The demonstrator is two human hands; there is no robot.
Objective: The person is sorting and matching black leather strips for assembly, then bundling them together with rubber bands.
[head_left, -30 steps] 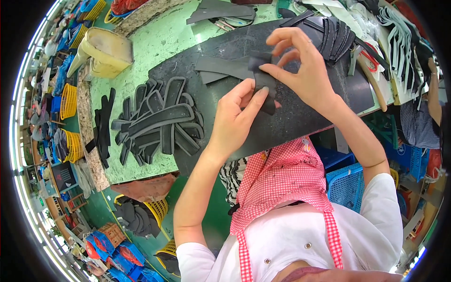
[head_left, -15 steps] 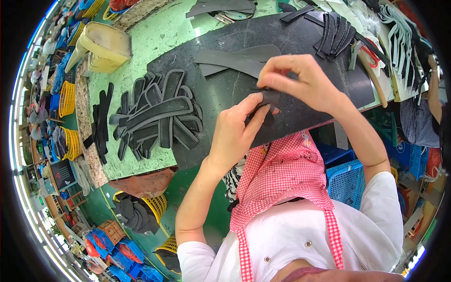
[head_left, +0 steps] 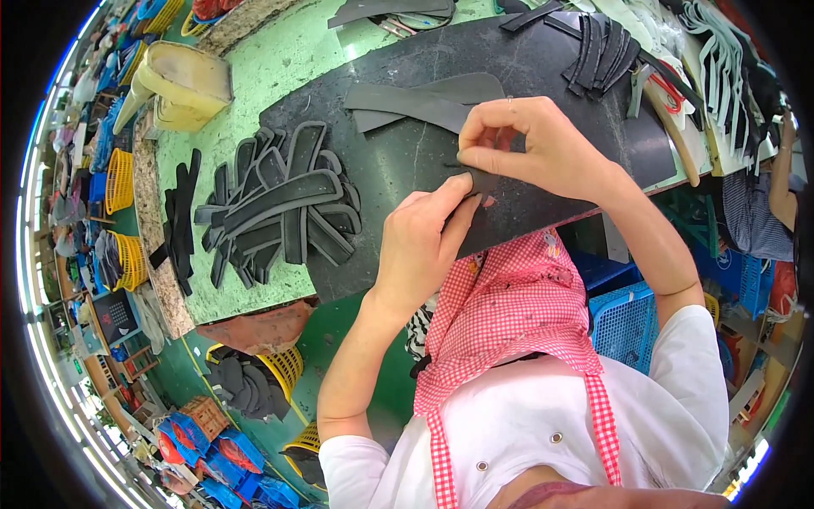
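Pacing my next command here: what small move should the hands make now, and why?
Probably ease the right hand slightly along the upper edge of the dark piece: the left hand pinches it just below, which should steady it, and the right thumb and fingertips are close together there, though their grip is unclear.

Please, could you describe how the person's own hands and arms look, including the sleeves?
The left hand and the right hand are both ungloved. What seems to be a thin ring shows on a right-hand finger. The forearms are uncovered, with no watch or bracelet visible. The short sleeves are plain white and end near the elbows.
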